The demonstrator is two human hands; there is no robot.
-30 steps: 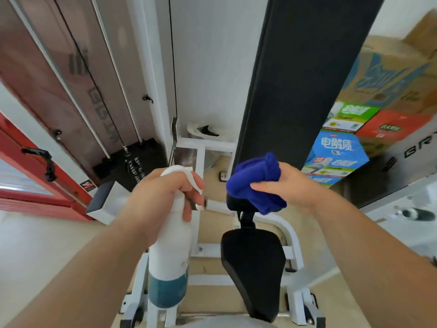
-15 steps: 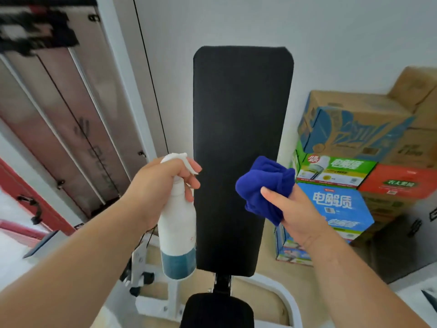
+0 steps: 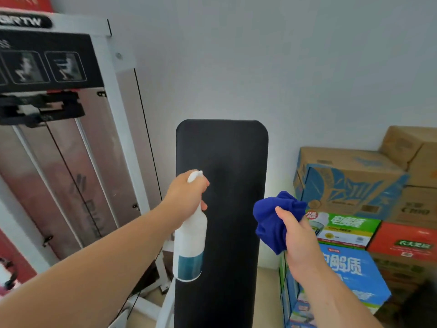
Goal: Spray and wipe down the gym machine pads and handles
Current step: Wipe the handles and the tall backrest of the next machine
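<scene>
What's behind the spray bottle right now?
The black back pad stands behind the spray bottle, which the left hand grips. The pad's left edge there is covered by bottle and hand.

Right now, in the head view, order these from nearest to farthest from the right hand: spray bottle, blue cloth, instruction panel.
1. blue cloth, gripped in the right hand
2. spray bottle, to its left
3. instruction panel, far upper left

The beige floor (image 3: 268,275) shows only in narrow strips, low in the view. A stack of printed cartons (image 3: 354,280) stands on it against the wall at right, and the white machine frame (image 3: 139,306) meets it at left.
</scene>
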